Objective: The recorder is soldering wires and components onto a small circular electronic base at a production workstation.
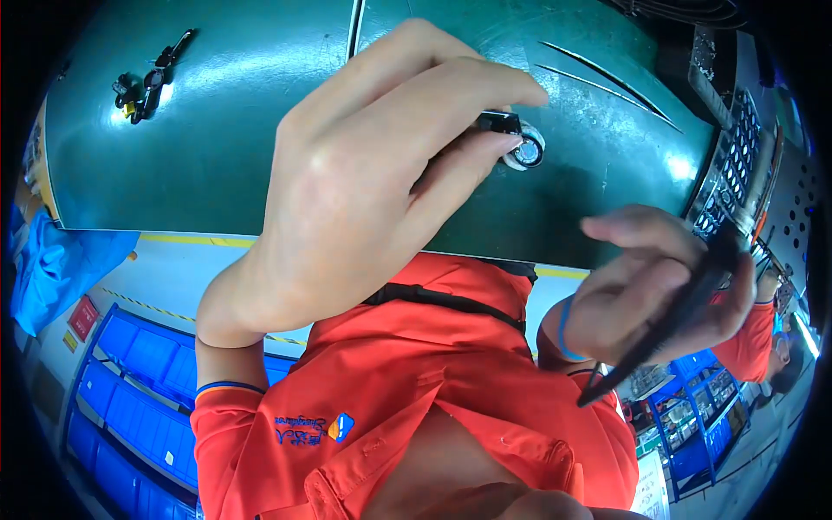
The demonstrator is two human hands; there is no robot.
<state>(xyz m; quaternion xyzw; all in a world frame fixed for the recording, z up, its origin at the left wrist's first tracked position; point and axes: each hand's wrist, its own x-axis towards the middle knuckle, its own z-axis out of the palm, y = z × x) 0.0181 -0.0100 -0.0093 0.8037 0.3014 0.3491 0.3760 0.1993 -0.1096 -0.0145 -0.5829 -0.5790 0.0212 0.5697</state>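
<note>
Over the green work table, my left hand [347,182] pinches a small black part with a round metal-rimmed end [527,149] between thumb and fingers. Its round face looks glassy and points toward the right; the fingers hide the rest of it. Off to the right, by the table's near edge, my right hand [646,286] is curled around a long dark tool with a pointed end [659,334]. Motion smears this tool, so its kind is unclear. The two hands are apart, and the tool does not touch the small part.
Thin dark tweezers [617,87] lie on the green table [199,173] at the far right. Small black parts [152,82], one with yellow, rest at the far left. A perforated metal rack [737,160] borders the right side. Blue bins [143,394] stand below left; another person's red sleeve [750,342] shows at right.
</note>
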